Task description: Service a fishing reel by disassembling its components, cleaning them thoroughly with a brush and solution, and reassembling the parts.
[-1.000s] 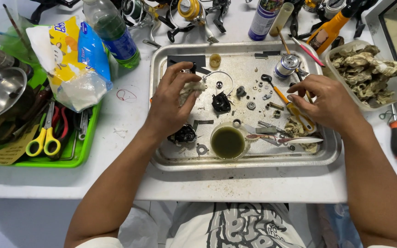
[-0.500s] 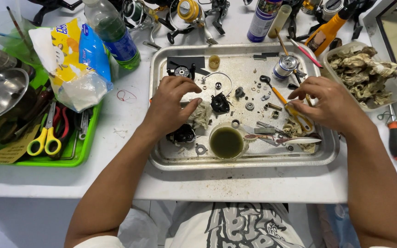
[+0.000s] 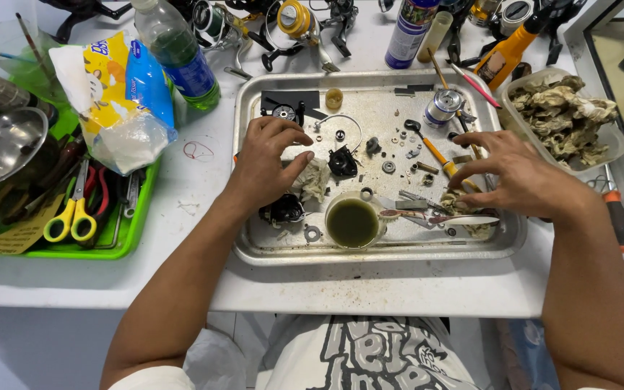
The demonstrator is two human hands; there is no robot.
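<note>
A metal tray (image 3: 254,249) on the white table holds several small reel parts, screws and washers. My left hand (image 3: 269,162) rests at the tray's left side, thumb and fingers pinching a crumpled dirty rag (image 3: 315,179). A black reel part (image 3: 283,209) lies just below that hand. My right hand (image 3: 518,173) hovers over the tray's right side with fingers spread, above another soiled rag (image 3: 464,206) and a flat metal tool (image 3: 435,217). A small cup of dark green liquid (image 3: 352,222) stands between the hands.
A green bin (image 3: 95,249) at left holds yellow-handled scissors (image 3: 66,213), pliers and a steel bowl (image 3: 1,148). A plastic bottle (image 3: 178,50), a snack bag (image 3: 120,101), fishing reels (image 3: 294,22), a spray can (image 3: 409,29) and a tub of used rags (image 3: 565,119) ring the tray. A screwdriver (image 3: 619,217) lies at right.
My left hand has slid down from the tray's upper left onto the rag. My right hand has opened and lifted slightly above the tray's right side.
</note>
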